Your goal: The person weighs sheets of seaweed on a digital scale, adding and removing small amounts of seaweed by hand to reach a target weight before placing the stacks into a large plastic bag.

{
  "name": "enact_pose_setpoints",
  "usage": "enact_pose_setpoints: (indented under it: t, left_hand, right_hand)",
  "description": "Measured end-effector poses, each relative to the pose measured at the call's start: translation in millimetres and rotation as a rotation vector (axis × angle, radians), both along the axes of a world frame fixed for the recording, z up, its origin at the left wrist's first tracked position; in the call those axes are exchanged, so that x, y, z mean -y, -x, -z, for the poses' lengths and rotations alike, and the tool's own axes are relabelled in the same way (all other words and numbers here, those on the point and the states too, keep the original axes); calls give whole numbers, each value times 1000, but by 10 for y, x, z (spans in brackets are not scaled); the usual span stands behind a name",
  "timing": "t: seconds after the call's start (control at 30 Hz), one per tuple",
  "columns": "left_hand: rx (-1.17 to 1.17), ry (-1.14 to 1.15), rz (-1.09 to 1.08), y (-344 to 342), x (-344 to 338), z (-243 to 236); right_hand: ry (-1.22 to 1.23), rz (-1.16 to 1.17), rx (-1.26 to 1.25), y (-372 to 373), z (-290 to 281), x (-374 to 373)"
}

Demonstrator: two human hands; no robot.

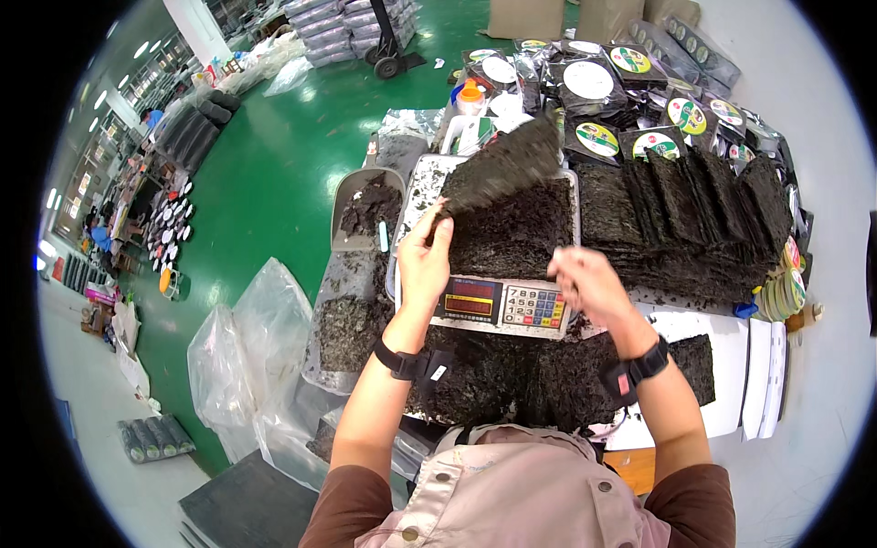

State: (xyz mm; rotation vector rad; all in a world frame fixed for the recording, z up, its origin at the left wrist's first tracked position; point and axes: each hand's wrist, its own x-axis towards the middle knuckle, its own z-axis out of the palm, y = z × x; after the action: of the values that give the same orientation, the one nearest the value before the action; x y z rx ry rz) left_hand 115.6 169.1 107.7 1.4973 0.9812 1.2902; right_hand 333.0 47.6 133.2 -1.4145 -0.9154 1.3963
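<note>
My left hand [429,251] grips a dark, thin seaweed sheet [498,160] at its near left corner; the sheet is raised at a tilt, its far end blurred. Beneath it lies a seaweed pile [502,237] on the pan of a digital scale [504,305] with a keypad at the front. My right hand [582,279] is at the pile's near right corner, above the keypad, slightly blurred, with curled fingers; whether they hold anything is unclear. Stacks of seaweed sheets [676,228] stand to the right of the scale, and more seaweed [470,374] lies below it.
A grey dustpan [343,233] with scraps sits left of the scale. Labelled packages [598,137] are heaped behind. Clear plastic bags [251,365] lie lower left on the green floor [237,219]. A hand truck [385,66] stands at the back; people [100,237] work at far left.
</note>
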Motion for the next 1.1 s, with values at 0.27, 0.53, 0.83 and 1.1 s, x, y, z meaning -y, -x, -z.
enact_pose_setpoints:
  t: [0.27, 0.53, 0.83, 1.1]
  left_hand:
    - [116, 52, 11, -65, -30, -51]
    - [-110, -128, 13, -50, 32, -13]
    - [-629, -490, 172, 108, 214, 43]
    - [-142, 220, 94, 213, -273, 70]
  right_hand:
    - [-114, 130, -132, 214, -178, -884]
    - [-203, 522, 8, -71, -37, -733]
    - [-91, 376, 181, -41, 470, 472]
    - [-394, 468, 512, -287, 344, 75]
